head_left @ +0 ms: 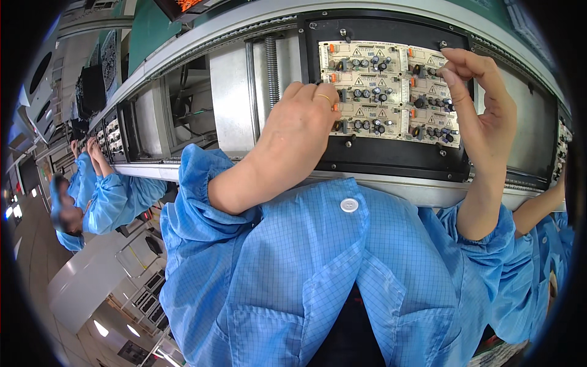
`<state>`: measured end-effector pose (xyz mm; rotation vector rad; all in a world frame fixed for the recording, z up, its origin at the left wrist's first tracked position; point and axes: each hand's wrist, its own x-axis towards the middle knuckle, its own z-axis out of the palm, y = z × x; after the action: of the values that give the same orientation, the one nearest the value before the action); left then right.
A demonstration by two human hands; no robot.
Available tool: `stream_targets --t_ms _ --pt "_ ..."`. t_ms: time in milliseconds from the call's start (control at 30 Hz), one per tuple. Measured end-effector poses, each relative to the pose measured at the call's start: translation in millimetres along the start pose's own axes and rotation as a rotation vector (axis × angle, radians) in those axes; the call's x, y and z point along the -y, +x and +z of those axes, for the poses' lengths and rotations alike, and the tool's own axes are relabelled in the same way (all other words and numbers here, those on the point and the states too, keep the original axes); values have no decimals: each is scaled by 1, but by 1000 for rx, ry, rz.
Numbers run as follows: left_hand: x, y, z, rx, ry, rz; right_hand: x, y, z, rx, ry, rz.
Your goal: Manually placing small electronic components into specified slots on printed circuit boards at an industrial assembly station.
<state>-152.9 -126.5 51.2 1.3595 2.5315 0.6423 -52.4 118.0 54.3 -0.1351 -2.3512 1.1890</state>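
A panel of cream circuit boards (391,95) lies in a black carrier frame (391,150), with rows of capacitors and small orange parts on it. My left hand (299,125), with a ring on one finger, is bent over the panel's left edge. Its fingers are curled, and the tips are hidden, so what they hold, if anything, does not show. At the panel's right edge is my right hand (489,113), turned inward, thumb and forefinger apart beside the upper right capacitors. Nothing plainly sits between them.
The carrier rests on a metal conveyor rail (391,189). Left of it are a metal plate (229,92) and a threaded rod (271,70). Another person in blue (116,199) works farther left along the line; a co-worker's arm (541,208) shows at right.
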Motion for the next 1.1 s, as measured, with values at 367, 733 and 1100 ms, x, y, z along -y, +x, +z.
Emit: stream_targets --t_ms 367,733,1100 --pt "-5 -23 7 -33 -417 -290 52 -32 7 497 232 -210" --pt "-59 23 64 -113 -494 129 6 -64 -44 777 -544 72" --pt "232 -128 -10 -683 425 -1328 -116 -69 -160 614 -621 307"
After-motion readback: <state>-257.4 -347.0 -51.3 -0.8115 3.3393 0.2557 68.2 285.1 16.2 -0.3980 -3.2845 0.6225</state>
